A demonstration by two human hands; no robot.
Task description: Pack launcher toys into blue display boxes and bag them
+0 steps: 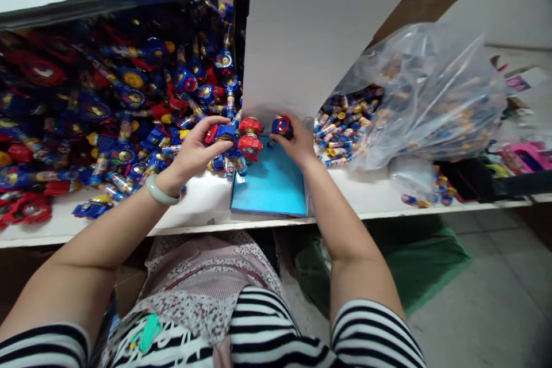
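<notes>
My left hand (202,146) is closed around a blue and red plastic toy (224,133), near the left rim of an open blue box (276,184). Two round red toys (250,139) sit one behind the other just right of that toy, over the box's left side; whether they touch the left fingers I cannot tell. Over the box's far right part, my right hand (297,138) grips another dark blue and red toy (281,126). The box's tall white lid (319,29) stands upright behind both hands.
A large heap of blue and red toys (129,92) fills the left. To the right lie many small candy-filled tubes (345,121), partly inside a clear plastic bag (431,98). The white table's front edge (207,230) runs before me. Green cloth (414,270) lies below.
</notes>
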